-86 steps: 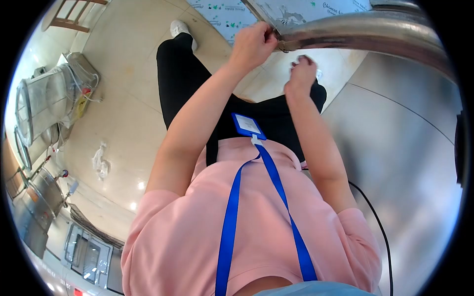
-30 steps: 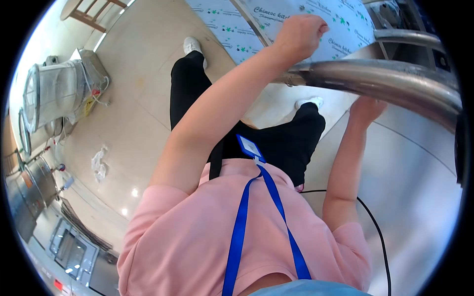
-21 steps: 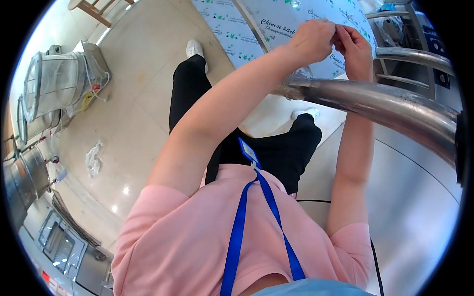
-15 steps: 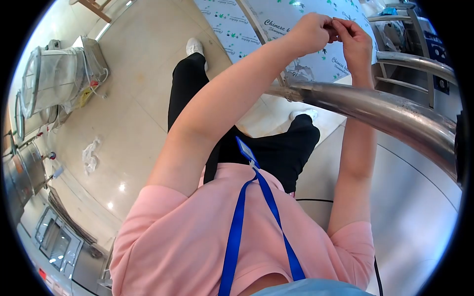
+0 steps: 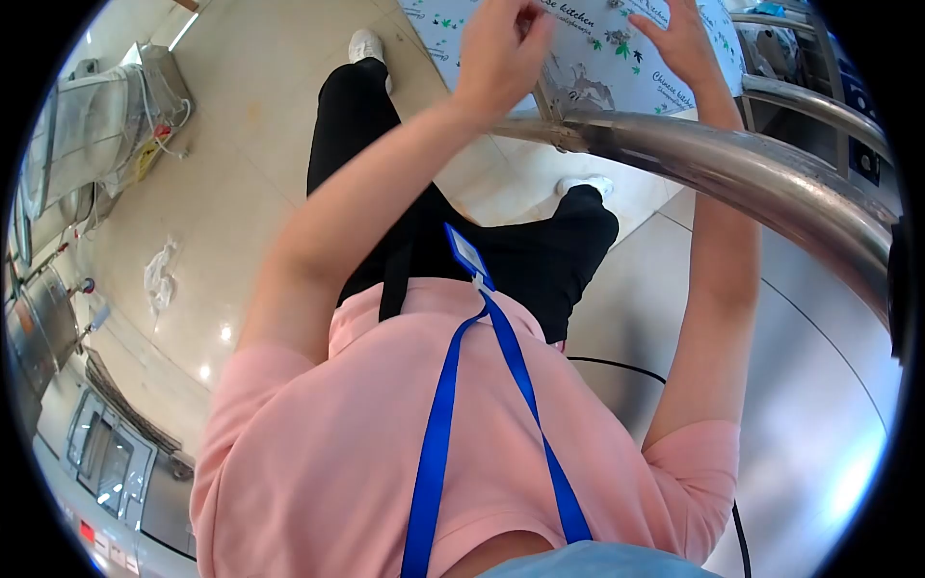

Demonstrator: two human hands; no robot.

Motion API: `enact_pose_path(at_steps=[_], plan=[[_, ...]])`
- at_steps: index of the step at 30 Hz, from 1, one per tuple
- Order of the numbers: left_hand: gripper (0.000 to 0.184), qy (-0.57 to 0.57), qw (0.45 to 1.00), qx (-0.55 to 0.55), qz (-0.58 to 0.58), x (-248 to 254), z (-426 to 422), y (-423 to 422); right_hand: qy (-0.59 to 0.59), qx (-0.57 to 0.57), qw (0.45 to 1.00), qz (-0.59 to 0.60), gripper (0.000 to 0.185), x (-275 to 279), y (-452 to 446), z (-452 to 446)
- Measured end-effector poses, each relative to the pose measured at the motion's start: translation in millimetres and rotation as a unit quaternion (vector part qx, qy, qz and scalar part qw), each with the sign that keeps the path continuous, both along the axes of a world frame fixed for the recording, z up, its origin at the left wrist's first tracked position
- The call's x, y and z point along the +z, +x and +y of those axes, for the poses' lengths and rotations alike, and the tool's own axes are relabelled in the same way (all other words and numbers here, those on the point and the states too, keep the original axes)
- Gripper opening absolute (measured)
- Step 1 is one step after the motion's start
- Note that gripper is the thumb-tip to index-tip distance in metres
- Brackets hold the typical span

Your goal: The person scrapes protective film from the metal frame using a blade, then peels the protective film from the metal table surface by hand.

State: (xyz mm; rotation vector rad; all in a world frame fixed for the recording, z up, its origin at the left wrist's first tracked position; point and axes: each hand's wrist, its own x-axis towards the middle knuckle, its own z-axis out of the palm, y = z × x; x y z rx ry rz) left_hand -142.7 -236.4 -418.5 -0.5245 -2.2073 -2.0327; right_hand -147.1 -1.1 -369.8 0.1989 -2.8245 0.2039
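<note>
My left hand [image 5: 503,58] is at the top edge, over a pale sheet [image 5: 665,82] printed with leaves and "Chinese kitchen". Its fingers curl in beside the thumb, and part of them is cut off by the frame. Whatever they hold, if anything, is hidden. To the right, my right hand [image 5: 682,43] is apart from it, thumb and fingers spread, with nothing visible in it; the fingertips reach the frame's edge. A thick metal tube [image 5: 732,159] crosses above my right forearm, hiding part of it.
Metal rails [image 5: 819,111] and bagged items [image 5: 771,53] stand at the upper right. Wrapped equipment [image 5: 96,135] is on the left. A crumpled white plastic piece [image 5: 160,275] lies on the floor. A black cable [image 5: 617,363] runs at my right side.
My hands were together with fingertips meeting; now they are apart. The left hand has moved left and up, the right slightly up. The view has shifted a little.
</note>
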Motion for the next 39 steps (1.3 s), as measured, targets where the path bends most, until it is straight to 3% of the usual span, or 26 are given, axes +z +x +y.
enact_pose_path(at_steps=[3,7,11,21,24,27,30,33,36,39], plan=[[0.018,-0.029,0.992,-0.060,-0.103,-29,-10,46,-0.097,-0.027,0.994,-0.041,0.042,4,18,-26],[0.018,-0.024,0.989,-0.084,-0.122,-36,-7,65,-0.173,-0.142,0.972,0.068,0.036,-34,46,-37],[0.016,-0.041,0.989,-0.082,-0.112,-36,-3,62,-0.149,-0.173,0.954,0.196,0.021,-52,66,-43],[0.011,-0.008,0.987,-0.114,-0.115,-42,-6,53,-0.178,-0.216,0.937,0.209,0.023,-58,60,-57],[0.013,-0.080,0.985,-0.129,-0.076,-43,-7,53,-0.153,-0.226,0.940,0.203,0.024,-53,63,-57],[0.012,0.019,0.989,-0.103,-0.105,-63,1,54,-0.143,-0.224,0.940,0.213,0.024,-58,61,-54],[0.014,0.130,0.957,-0.116,-0.231,-53,3,61,-0.149,-0.227,0.938,0.216,0.025,-57,62,-55],[0.017,0.145,0.945,-0.136,-0.261,-57,0,62,-0.145,-0.225,0.937,0.224,0.025,-57,61,-54],[0.020,0.026,0.976,-0.130,-0.173,-62,0,60,-0.143,-0.212,0.938,0.235,0.025,-62,61,-53],[0.021,-0.001,0.976,-0.146,-0.158,-66,1,55,-0.120,-0.219,0.941,0.229,0.024,-59,62,-54]])
